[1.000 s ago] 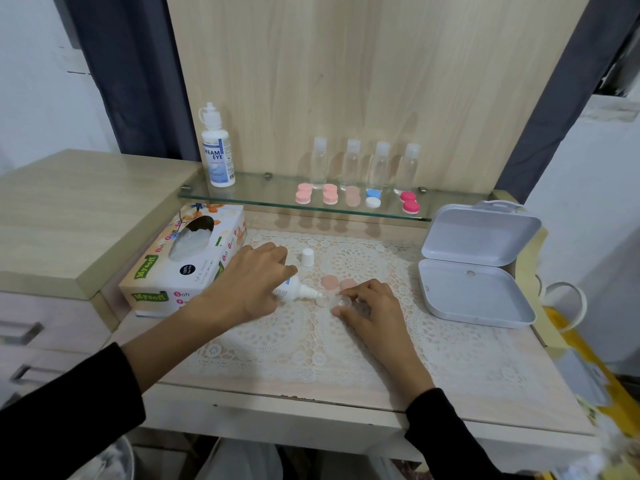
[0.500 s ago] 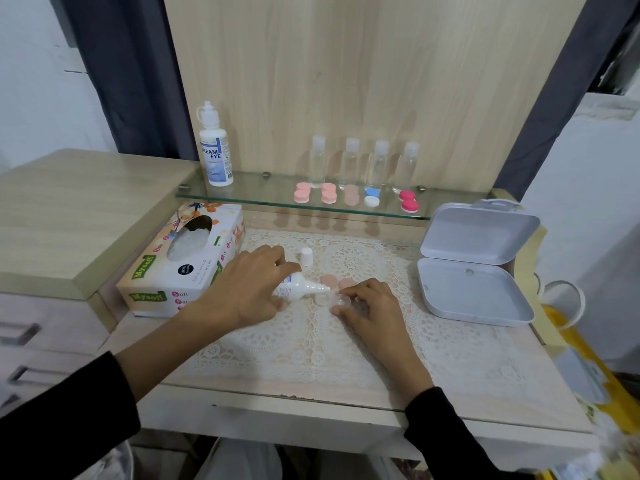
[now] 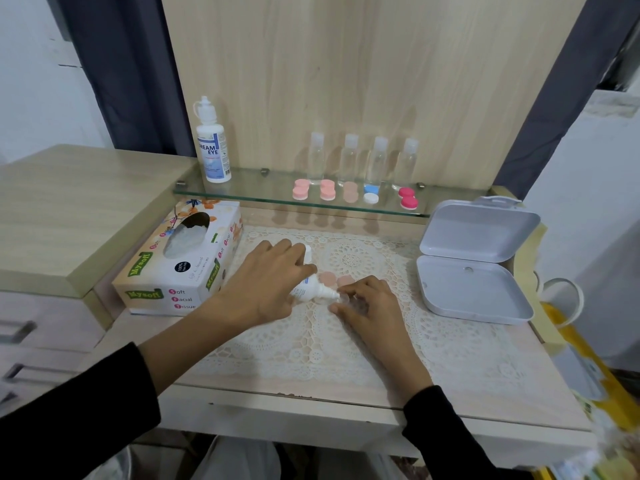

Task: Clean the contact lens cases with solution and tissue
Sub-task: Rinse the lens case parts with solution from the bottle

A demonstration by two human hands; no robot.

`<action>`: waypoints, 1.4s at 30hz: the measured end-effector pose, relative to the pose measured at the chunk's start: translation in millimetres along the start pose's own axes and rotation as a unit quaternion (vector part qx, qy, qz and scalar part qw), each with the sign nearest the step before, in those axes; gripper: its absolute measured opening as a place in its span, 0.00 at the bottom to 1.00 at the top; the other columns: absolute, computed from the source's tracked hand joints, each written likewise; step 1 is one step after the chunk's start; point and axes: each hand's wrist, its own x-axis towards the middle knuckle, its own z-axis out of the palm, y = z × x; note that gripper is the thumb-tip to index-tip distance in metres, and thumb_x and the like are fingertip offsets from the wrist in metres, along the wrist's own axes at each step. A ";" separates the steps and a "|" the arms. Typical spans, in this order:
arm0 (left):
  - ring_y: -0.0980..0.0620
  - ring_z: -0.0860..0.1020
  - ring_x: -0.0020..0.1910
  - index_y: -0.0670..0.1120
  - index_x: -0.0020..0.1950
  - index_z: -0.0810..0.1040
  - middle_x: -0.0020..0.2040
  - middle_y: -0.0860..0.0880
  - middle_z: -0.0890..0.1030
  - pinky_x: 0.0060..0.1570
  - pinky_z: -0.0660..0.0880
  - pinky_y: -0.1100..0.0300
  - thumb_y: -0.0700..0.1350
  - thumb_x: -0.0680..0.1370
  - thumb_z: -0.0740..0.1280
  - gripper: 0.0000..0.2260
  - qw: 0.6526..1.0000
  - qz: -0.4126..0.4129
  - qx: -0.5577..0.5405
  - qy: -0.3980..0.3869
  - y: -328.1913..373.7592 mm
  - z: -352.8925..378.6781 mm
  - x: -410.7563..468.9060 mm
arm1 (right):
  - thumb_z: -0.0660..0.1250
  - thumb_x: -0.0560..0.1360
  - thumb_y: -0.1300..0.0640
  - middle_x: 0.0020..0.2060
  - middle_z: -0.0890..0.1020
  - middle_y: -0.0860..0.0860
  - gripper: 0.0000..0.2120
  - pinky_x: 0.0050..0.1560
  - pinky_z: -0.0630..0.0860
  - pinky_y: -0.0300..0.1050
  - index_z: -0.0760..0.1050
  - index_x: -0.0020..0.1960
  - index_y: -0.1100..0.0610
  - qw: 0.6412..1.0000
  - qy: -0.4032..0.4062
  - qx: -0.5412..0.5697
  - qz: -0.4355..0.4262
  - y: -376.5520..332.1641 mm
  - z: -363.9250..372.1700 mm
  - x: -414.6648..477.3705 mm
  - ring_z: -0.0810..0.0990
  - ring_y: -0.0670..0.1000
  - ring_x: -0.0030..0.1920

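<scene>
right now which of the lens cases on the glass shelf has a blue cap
The blue-and-white case, fourth from the left on the glass shelf. The other four are pale pink, peach or deep pink.

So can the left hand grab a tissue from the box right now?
Probably not yet. The tissue box sits beside the left hand with nothing between, but that hand grips the solution bottle, tipped at the lens case the right hand pinches. The bottle must go down first.

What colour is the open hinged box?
Pale grey-white and plain; the box shows best in the head view.
</scene>
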 end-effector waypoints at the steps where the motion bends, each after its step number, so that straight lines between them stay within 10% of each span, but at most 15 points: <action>1: 0.47 0.72 0.53 0.50 0.66 0.74 0.55 0.48 0.74 0.48 0.67 0.53 0.49 0.70 0.71 0.24 1.000 0.003 0.005 0.001 0.3 -0.6 0.8 | 0.77 0.69 0.55 0.43 0.75 0.43 0.13 0.46 0.62 0.24 0.82 0.53 0.54 1.000 0.001 -0.002 -0.002 0.2 0.2 0.0 0.69 0.38 0.49; 33: 0.51 0.71 0.52 0.52 0.66 0.71 0.54 0.52 0.72 0.42 0.66 0.59 0.54 0.72 0.70 0.24 0.994 -0.083 -0.069 -0.012 -0.3 17.8 -7.9 | 0.76 0.69 0.56 0.43 0.74 0.42 0.13 0.46 0.60 0.22 0.82 0.52 0.54 1.000 -0.003 -0.005 0.006 0.0 -1.3 -0.2 0.68 0.37 0.49; 42: 0.54 0.75 0.49 0.49 0.61 0.74 0.52 0.56 0.76 0.48 0.72 0.59 0.50 0.68 0.76 0.24 0.845 -0.295 -0.404 0.188 -7.4 36.5 -12.3 | 0.76 0.69 0.56 0.43 0.75 0.44 0.12 0.47 0.61 0.22 0.82 0.52 0.55 1.000 -0.003 -0.002 0.019 -1.4 -0.7 0.2 0.71 0.44 0.50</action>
